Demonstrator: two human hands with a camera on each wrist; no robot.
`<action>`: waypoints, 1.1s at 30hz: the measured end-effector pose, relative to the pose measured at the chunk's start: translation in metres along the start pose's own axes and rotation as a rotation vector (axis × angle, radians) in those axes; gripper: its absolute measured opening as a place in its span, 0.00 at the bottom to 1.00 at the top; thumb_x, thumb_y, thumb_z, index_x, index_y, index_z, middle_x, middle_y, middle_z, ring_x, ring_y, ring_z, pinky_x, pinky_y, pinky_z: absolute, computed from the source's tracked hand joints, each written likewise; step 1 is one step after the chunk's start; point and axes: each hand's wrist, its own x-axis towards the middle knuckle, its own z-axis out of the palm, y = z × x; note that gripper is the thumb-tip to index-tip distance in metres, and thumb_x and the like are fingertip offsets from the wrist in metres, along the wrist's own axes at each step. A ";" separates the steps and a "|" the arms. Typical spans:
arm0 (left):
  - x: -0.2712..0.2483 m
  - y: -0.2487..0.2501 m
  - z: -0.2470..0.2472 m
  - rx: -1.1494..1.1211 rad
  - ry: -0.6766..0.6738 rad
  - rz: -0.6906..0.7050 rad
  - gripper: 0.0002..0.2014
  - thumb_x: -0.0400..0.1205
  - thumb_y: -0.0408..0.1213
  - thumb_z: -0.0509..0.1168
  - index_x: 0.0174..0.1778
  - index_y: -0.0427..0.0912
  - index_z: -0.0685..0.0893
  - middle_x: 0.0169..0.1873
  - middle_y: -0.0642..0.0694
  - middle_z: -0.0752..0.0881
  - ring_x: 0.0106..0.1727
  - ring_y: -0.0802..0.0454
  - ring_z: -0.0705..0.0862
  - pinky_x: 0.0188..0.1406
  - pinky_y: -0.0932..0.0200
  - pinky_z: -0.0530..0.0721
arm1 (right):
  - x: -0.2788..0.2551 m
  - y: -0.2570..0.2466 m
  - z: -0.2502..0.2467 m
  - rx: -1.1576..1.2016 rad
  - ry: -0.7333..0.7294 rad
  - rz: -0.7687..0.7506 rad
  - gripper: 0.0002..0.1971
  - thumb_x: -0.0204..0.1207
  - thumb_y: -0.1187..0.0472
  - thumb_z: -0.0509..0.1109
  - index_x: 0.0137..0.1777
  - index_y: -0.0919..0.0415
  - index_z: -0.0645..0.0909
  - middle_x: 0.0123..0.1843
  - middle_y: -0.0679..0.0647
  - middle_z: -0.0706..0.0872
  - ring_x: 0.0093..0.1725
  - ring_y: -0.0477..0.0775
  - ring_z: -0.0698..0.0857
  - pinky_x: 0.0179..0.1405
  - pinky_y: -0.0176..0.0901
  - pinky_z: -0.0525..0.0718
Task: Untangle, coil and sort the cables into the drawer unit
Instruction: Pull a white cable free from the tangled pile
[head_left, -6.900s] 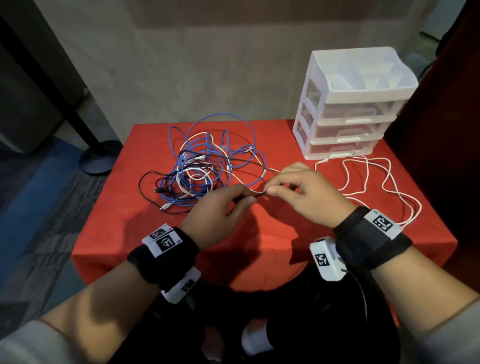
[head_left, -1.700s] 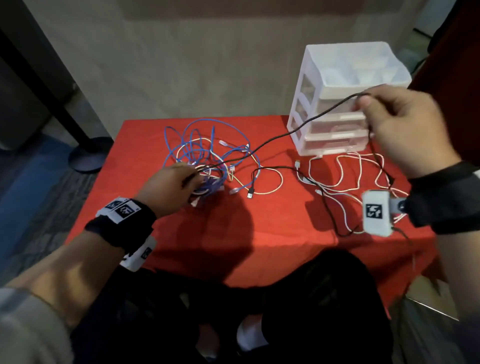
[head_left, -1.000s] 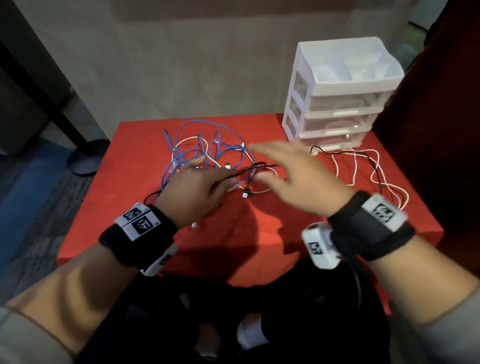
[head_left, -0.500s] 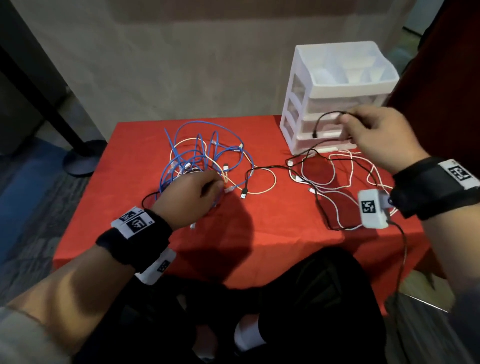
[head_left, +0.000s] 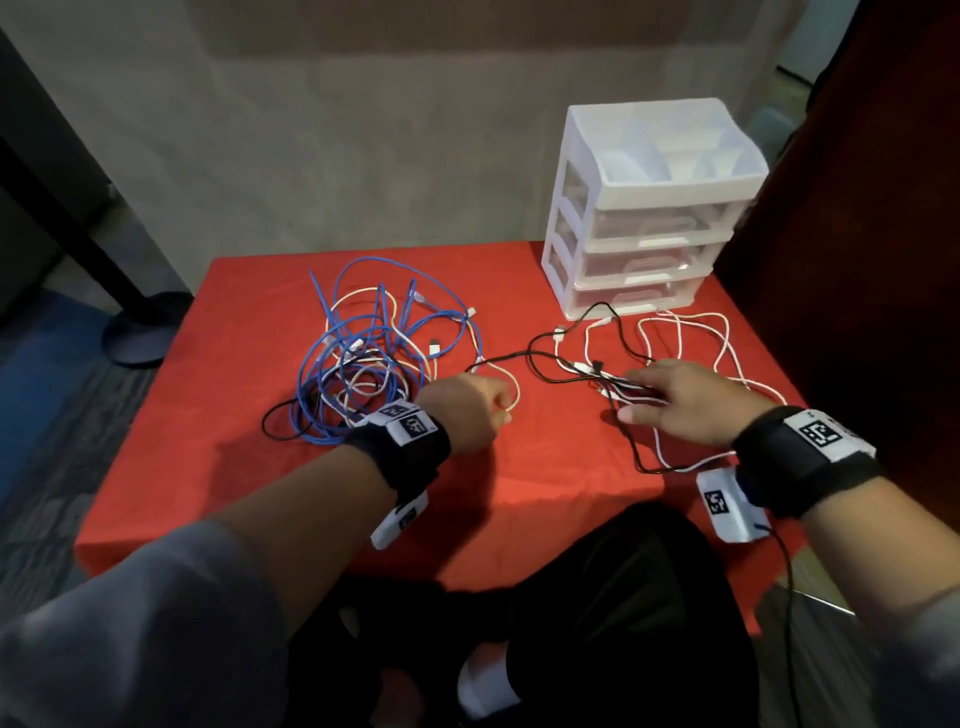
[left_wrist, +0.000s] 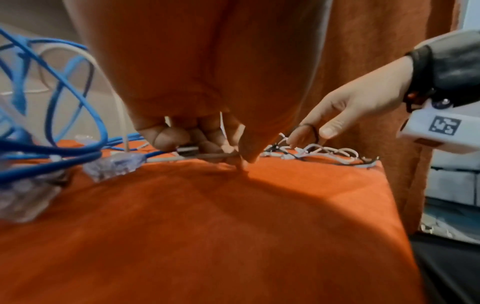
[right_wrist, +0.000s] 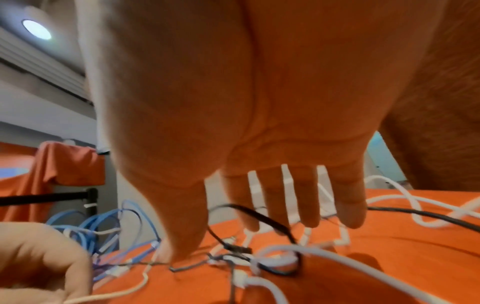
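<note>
Cables (head_left: 374, 358) sit knotted mid-frame, nothing coiled, drawer unit (head_left: 649, 208) shut upper right. Your left hand (head_left: 467, 410) pinches, seemingly, a white lead; right hand (head_left: 680, 405) spreads fingers over the black cable (head_left: 540, 358).

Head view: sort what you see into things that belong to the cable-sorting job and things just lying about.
Belongs to the job:
- blue cable, in the tangle
- white cables by the drawers
- black cable
- white drawer unit
- left hand, gripping a cable
- right hand, fingers spread over the cables

Just there:
- red tablecloth
- black stand base on the floor
</note>
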 end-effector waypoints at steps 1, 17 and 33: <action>-0.005 -0.003 -0.005 0.004 0.027 0.041 0.07 0.83 0.48 0.65 0.51 0.52 0.85 0.51 0.47 0.90 0.56 0.42 0.87 0.54 0.52 0.84 | -0.001 -0.004 -0.001 -0.004 0.052 -0.005 0.33 0.78 0.38 0.73 0.79 0.52 0.77 0.70 0.53 0.81 0.73 0.60 0.79 0.75 0.51 0.75; -0.091 -0.034 -0.106 -0.364 0.344 0.219 0.10 0.92 0.37 0.59 0.47 0.46 0.82 0.37 0.52 0.83 0.41 0.54 0.82 0.45 0.58 0.79 | -0.020 -0.158 -0.038 0.907 0.281 -0.459 0.15 0.88 0.52 0.65 0.42 0.57 0.84 0.25 0.46 0.65 0.24 0.52 0.65 0.27 0.48 0.66; -0.078 -0.045 -0.127 -0.052 0.656 0.266 0.08 0.88 0.35 0.63 0.50 0.38 0.87 0.40 0.42 0.86 0.43 0.43 0.82 0.45 0.49 0.79 | -0.040 -0.152 -0.083 0.354 0.670 -0.335 0.16 0.84 0.44 0.67 0.68 0.48 0.81 0.33 0.44 0.81 0.34 0.39 0.80 0.39 0.39 0.78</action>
